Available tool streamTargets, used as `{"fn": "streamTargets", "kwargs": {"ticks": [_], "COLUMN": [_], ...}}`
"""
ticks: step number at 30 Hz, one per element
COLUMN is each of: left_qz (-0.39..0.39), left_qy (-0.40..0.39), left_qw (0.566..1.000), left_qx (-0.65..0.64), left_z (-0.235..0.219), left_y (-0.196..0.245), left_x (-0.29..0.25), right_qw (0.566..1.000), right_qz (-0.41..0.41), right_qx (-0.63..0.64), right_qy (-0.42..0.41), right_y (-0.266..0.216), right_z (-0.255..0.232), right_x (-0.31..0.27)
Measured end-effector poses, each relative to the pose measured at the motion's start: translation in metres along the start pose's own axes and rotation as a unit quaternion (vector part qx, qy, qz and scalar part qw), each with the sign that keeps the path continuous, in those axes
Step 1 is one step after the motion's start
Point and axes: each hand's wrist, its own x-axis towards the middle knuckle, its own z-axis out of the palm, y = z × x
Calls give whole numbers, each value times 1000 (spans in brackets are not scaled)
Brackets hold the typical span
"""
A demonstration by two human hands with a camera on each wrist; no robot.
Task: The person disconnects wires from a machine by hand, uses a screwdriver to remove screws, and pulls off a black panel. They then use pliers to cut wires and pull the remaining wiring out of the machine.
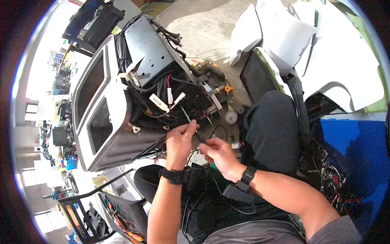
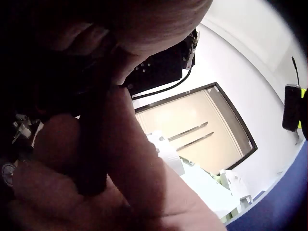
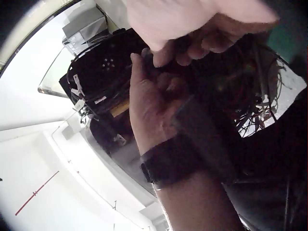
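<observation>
A screwdriver (image 1: 185,113) with a thin metal shaft points into the wiring of a machine. My left hand (image 1: 178,143) pinches the shaft between thumb and fingers. Just behind it, my right hand (image 1: 222,156) grips the dark handle (image 2: 92,166), seen in the left wrist view between thumb and fingers. Beyond the fingertips lies a bundle of black cables (image 1: 162,116) with white labels (image 1: 159,102). The shaft's tip overlaps these cables in the head view. Both hands are dark and close together in the wrist views.
The machine's grey housing (image 1: 118,142) stands at the left, a metal box (image 1: 148,51) above. Hoses and an orange valve handle (image 1: 229,88) sit right of the wiring, over a round gauge (image 1: 231,117). White panels (image 1: 284,36) lie upper right. Hand tools (image 1: 134,236) lie lower left.
</observation>
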Motion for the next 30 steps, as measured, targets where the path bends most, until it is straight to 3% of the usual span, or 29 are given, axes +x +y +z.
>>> {"fn": "streamTargets", "kwargs": {"ticks": [2,5,8,12,14,18,20,23,25,27,30], "left_qz": [-13,-3,11,0,5,1,5,-34,10,6,1], "left_qy": [-6,-2,8,4,4,2,4,-12,-13,-12,-11], "left_qw": [1000,998,998,1000,1000,1000,999,999,999,999,1000], "left_qx": [-25,-63,-65,-7,-7,-23,-38,-32,-32,-33,-17], "left_z": [0,2,4,2,3,2,1,-1,0,-1,-2], "left_y": [-2,-13,-9,-9,-16,-10,-7,-4,-12,-14,-8], "left_x": [1,5,2,0,3,1,1,0,3,4,3], "right_qw": [981,980,994,999,999,1000,982,982,987,1000,1000], "right_qz": [103,107,52,38,-27,-2,120,121,91,4,25], "right_qx": [153,146,79,30,10,12,137,120,99,10,4], "right_qy": [-66,-81,-49,-13,26,-2,-46,-82,-86,-19,-15], "right_y": [-7,1,7,3,9,2,-2,7,7,11,11], "right_z": [-6,-9,-10,-5,-4,-6,-10,-14,-11,-7,-6], "right_x": [-4,-1,3,2,3,0,-2,3,3,7,7]}}
